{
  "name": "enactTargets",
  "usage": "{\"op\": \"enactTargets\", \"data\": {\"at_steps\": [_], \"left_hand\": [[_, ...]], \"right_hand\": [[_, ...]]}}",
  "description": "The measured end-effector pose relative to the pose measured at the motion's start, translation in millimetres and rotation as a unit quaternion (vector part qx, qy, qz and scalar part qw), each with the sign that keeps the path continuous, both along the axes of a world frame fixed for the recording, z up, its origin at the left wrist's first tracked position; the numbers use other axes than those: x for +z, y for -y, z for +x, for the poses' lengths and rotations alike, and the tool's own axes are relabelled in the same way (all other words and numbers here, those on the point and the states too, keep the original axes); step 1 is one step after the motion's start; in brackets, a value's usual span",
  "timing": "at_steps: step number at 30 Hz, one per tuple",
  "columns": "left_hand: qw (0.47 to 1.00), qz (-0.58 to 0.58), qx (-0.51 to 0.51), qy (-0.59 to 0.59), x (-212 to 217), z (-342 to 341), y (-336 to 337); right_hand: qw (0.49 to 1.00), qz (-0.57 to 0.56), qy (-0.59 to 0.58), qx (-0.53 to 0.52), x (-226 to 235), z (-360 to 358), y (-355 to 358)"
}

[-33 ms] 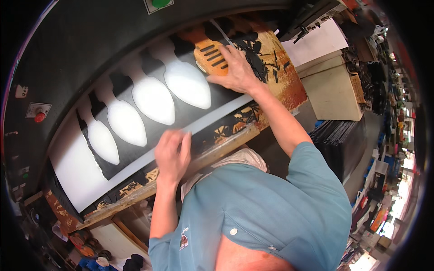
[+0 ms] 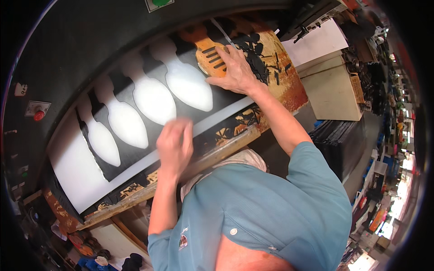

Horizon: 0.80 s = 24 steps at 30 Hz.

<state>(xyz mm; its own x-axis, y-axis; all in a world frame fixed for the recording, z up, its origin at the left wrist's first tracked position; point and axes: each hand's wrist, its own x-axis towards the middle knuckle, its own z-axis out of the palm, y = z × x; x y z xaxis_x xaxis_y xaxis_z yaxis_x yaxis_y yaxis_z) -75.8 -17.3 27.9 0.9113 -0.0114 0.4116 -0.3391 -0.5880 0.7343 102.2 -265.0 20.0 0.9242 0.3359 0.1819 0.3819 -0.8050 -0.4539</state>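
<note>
Right hand (image 2: pixel 237 70): on slotted orange sole-shaped plate (image 2: pixel 210 56), thumb and fingers parted and gripping round its near right end.
Left hand (image 2: pixel 175 137): motion-blurred, fingers curled, over near edge of dark sheet (image 2: pixel 129 83); cannot tell if it pinches anything.
Orange plate spot: far right part of dark sheet, right of the white shapes; dark slots run across it, far end in shadow.
White sole shapes (image 2: pixel 155 100): four in a row on dark sheet, pointed ends near, narrow ends far; rightmost is just left of the plate.
White sheet (image 2: pixel 74 167): left end, ragged right edge.
Pale strip (image 2: pixel 217 115): along near side of dark sheet, passing by left hand.
Black scraps (image 2: pixel 257 65): right of right hand, on worn brown board (image 2: pixel 289 86).
Machine panel (image 2: pixel 90 27): dark, far side; red button (image 2: pixel 39 115) at left, green button (image 2: pixel 160 2) at far edge.
Cream box (image 2: pixel 332 88): right of board.
Dark stack (image 2: pixel 337 142): nearer than box.
</note>
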Motion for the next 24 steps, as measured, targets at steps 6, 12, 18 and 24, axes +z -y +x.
{"op": "enactTargets", "data": {"at_steps": [6, 12, 18, 24], "left_hand": [[0.988, 0.153, -0.006, 0.034, -24.4, 140.6, 31.8], [0.978, 0.207, -0.015, 0.029, -44.8, 147.4, 30.6], [0.99, 0.113, -0.063, -0.055, -14.2, 131.5, 53.9], [0.94, -0.173, -0.225, -0.189, 7.1, 73.4, 102.9]], "right_hand": [[0.999, 0.0, 0.009, 0.035, -2.3, 16.5, -4.4], [0.827, 0.446, -0.332, 0.082, 29.9, 41.8, 46.3], [0.781, 0.552, -0.292, -0.015, 45.6, -8.2, 48.7], [0.683, 0.666, -0.293, -0.073, 32.0, -55.5, 10.7]]}}
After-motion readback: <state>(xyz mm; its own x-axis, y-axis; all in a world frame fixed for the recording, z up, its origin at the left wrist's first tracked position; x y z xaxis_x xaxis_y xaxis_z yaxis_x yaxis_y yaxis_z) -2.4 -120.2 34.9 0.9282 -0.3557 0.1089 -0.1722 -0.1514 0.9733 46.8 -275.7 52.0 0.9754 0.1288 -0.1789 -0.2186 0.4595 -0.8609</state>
